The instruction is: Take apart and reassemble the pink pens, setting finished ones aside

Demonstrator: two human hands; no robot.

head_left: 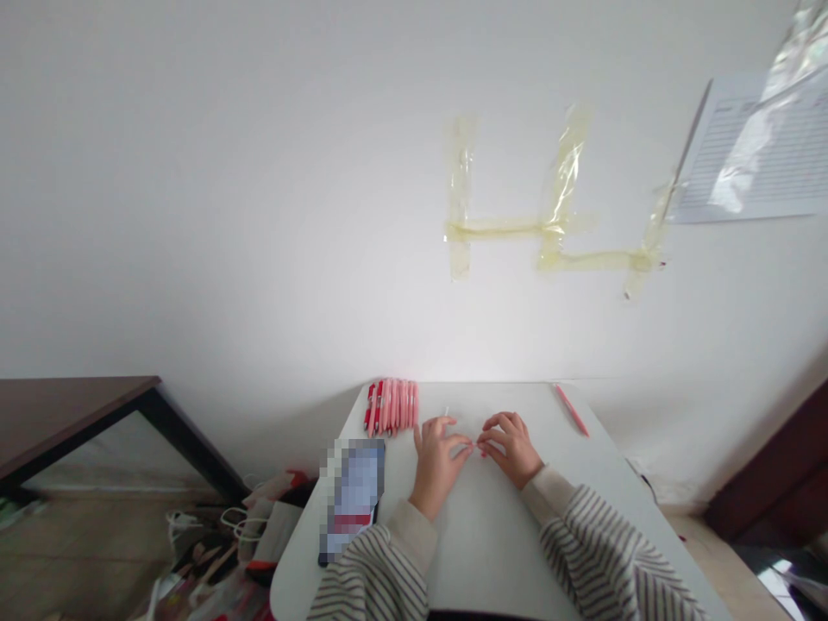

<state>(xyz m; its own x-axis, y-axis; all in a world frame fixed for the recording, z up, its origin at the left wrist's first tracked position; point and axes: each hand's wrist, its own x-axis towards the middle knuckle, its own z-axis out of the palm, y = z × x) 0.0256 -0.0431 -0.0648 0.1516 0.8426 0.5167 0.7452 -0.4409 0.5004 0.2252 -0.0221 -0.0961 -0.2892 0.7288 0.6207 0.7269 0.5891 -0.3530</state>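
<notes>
Left hand [440, 459]: fingers curled, slightly parted, hold unclear
Right hand [513, 450]: fingertips nearly together by a tiny red piece [484, 454], grip unclear
Pens [399, 405]: row near left hand

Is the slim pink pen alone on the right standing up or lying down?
Lying down: the slim pink pen rests along its length on the smooth white table, apart from the right hand.
</notes>
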